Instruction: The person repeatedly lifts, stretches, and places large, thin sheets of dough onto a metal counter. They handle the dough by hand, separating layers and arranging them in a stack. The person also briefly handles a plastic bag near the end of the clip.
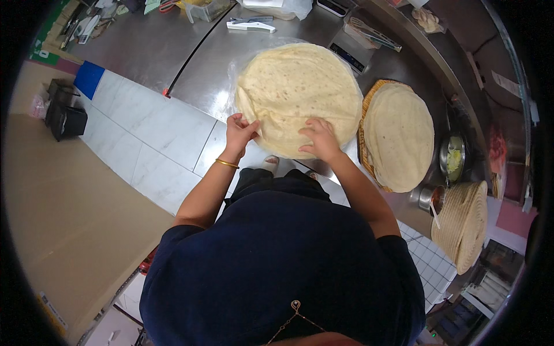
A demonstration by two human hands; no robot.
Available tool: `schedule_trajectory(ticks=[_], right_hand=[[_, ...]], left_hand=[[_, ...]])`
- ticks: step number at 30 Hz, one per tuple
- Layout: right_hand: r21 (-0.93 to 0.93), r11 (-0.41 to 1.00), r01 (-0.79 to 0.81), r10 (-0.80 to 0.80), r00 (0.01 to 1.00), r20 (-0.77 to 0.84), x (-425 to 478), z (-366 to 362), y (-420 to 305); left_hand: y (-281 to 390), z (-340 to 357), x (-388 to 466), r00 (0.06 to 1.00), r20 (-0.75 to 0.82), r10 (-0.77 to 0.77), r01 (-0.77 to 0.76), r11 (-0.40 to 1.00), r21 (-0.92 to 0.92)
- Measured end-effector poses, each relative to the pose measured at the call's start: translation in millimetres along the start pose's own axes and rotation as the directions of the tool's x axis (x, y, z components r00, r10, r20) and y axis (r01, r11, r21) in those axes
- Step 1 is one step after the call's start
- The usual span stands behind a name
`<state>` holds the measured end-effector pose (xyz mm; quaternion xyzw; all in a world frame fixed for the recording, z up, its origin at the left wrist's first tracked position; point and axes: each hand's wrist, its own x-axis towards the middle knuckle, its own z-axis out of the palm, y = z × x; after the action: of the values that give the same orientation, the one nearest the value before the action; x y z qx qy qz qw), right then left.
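Observation:
A large round thin flatbread lies spread before me, with clear plastic film showing around its rim. It reaches over the near edge of the steel counter. My left hand pinches the bread's near left edge between thumb and fingers, where a fold runs up its left side. Flat on the near right part of the bread rests my right hand, fingers spread and curved. Beside it on the right, more round flatbread lies on a woven basket tray.
Behind the bread are a stapler and a digital scale. Metal tongs lie across a plastic container. At the right stand a pan, a steel pot and a woven straw basket.

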<state>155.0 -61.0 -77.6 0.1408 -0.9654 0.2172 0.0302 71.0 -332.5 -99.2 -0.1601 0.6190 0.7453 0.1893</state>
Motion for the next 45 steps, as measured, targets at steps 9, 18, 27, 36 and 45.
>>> schedule_trajectory(ticks=[9,18,27,36,45], right_hand=[[0.120,0.984,0.131,-0.144,0.984,0.106,-10.6,3.1,-19.4],[0.522,0.825,-0.218,0.144,0.973,0.180,44.0,8.6,-61.9],[0.757,0.554,-0.346,0.307,0.930,0.201,117.7,60.2,-63.1],[0.854,0.075,-0.516,0.459,0.778,0.429,158.6,43.8,-59.4],[0.853,0.006,-0.521,0.533,0.724,0.438,148.6,24.7,-57.2]], left_hand=[[-5.6,-21.3,21.1,0.996,0.089,0.031,-0.026,0.998,-0.059],[20.2,-15.7,35.6,0.846,0.083,0.528,-0.436,0.593,0.677],[43.8,-26.5,102.8,0.934,0.014,0.357,-0.262,0.658,0.706],[52.0,-18.6,64.2,0.960,0.244,-0.136,0.165,0.981,-0.102],[62.9,22.2,37.1,0.943,0.334,0.006,-0.037,0.996,0.085]])
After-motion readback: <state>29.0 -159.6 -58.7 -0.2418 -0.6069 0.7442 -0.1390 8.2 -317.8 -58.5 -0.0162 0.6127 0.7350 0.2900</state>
